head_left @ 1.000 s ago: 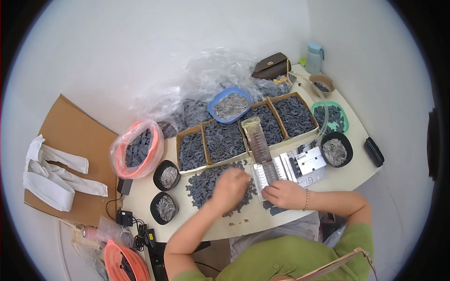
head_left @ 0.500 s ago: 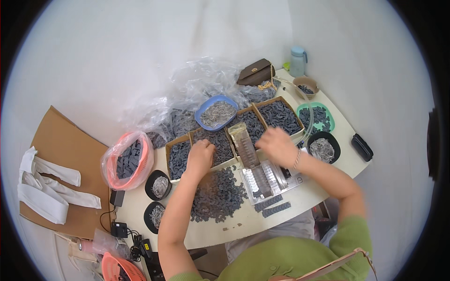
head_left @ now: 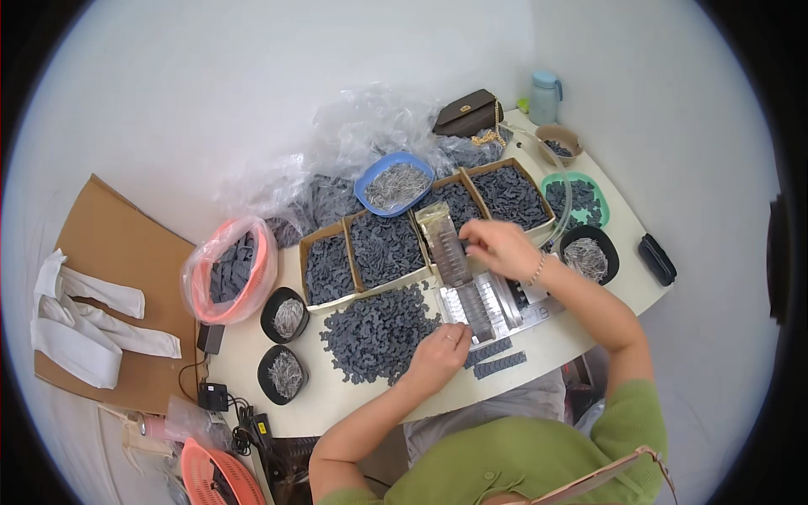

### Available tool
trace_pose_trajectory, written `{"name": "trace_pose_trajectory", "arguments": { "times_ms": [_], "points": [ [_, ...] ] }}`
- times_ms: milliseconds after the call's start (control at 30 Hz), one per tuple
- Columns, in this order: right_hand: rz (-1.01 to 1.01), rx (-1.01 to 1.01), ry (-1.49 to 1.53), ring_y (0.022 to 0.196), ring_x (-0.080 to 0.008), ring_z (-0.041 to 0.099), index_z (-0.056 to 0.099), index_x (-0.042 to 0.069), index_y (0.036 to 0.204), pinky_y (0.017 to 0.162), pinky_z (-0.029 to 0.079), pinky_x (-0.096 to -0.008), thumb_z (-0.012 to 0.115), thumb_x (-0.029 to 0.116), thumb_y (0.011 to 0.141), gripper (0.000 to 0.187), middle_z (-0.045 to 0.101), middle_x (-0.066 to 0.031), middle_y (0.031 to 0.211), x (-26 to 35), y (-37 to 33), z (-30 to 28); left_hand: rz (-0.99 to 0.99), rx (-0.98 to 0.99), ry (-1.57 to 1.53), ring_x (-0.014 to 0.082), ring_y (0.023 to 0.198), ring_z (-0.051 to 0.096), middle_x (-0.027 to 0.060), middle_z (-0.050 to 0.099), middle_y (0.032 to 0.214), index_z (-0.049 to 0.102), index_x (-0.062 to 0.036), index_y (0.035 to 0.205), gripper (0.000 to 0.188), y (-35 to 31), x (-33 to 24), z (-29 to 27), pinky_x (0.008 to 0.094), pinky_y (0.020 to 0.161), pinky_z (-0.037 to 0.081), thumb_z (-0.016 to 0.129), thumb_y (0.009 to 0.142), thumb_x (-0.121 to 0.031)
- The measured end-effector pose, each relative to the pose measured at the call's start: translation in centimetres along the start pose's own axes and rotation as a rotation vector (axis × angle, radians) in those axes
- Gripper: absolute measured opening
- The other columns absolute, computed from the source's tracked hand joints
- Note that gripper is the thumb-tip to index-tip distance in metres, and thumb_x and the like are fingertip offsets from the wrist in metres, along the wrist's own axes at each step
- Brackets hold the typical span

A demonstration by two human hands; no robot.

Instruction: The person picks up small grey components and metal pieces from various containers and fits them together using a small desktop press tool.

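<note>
My left hand (head_left: 441, 354) is at the near left corner of a metal jig (head_left: 503, 305), its fingertips pressed together; whatever they pinch is too small to name. A ring is on that hand. My right hand (head_left: 503, 248) hovers over the jig's far side, fingers bent together beside a long clear plastic holder (head_left: 443, 244). A small dark grey bit shows at its fingertips, its kind unclear. Dark ridged strips lie in the jig. Two assembled grey strips (head_left: 500, 364) rest by its near edge. Left of it spreads a pile of small grey plastic pieces (head_left: 374, 332).
Behind stands a divided cardboard box (head_left: 346, 255) of grey pieces, with a blue bowl (head_left: 364, 200) of metal pins on it. Black bowls of pins (head_left: 284, 316) (head_left: 587, 255) flank the work area. At the right are a green tray (head_left: 603, 210) and a black case (head_left: 656, 259).
My left hand has moved from above the cardboard box down and right to the jig's near corner. My right hand remains over the jig's far side, its fingers now bent closer together.
</note>
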State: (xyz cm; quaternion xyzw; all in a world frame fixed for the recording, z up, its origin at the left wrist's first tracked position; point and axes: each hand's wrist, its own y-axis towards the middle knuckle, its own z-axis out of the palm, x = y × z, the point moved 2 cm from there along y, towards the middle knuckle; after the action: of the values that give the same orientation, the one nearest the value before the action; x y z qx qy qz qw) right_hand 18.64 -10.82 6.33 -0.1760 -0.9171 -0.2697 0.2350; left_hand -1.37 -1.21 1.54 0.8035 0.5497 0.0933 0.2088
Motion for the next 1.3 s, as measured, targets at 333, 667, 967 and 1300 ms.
{"name": "trace_pose_trajectory", "arguments": {
  "times_ms": [333,667,967,1300],
  "points": [
    [-0.297,0.101,-0.110,0.077,-0.0251,0.059,0.059,0.006,0.080,0.065,0.050,-0.0372,0.067,0.023,0.079,0.019,0.056,-0.0066,0.079,2.7,-5.3,4.6,0.033,0.010,0.151,0.0315,0.105,0.059,0.0185,0.062,0.111,0.063,0.0042,0.104,0.032,-0.4,-1.9,-1.5,0.0402,0.093,0.046,0.058,0.074,-0.005],
    [-0.498,0.057,-0.278,0.078,-0.0200,0.055,0.061,0.000,0.092,0.066,0.049,-0.0307,0.061,0.013,0.071,0.024,0.054,-0.0050,0.082,4.6,-8.2,4.3,-0.369,-0.016,0.003,0.0263,0.084,0.052,0.0056,0.056,0.085,0.069,-0.0056,0.087,0.014,-1.3,5.8,-3.4,0.0364,0.072,0.040,0.070,0.074,-0.005],
    [-0.459,0.154,-0.358,0.081,-0.0219,0.058,0.063,0.003,0.106,0.072,0.050,-0.0329,0.061,0.009,0.072,0.035,0.058,-0.0047,0.091,4.9,-8.5,4.6,-0.437,-0.038,-0.089,0.0292,0.078,0.056,0.0093,0.057,0.082,0.061,-0.0039,0.083,0.009,-0.1,6.5,-2.4,0.0391,0.070,0.044,0.067,0.077,-0.004],
    [-0.123,0.155,0.193,0.086,-0.0323,0.060,0.065,0.003,0.105,0.077,0.049,-0.0397,0.056,0.004,0.083,0.023,0.063,-0.0136,0.092,2.5,-3.3,1.6,-0.200,-0.107,-0.164,0.0226,0.081,0.061,0.0090,0.062,0.089,0.062,-0.0035,0.087,0.021,1.6,2.3,0.9,0.0358,0.069,0.052,0.061,0.067,0.002]
  ]
}}
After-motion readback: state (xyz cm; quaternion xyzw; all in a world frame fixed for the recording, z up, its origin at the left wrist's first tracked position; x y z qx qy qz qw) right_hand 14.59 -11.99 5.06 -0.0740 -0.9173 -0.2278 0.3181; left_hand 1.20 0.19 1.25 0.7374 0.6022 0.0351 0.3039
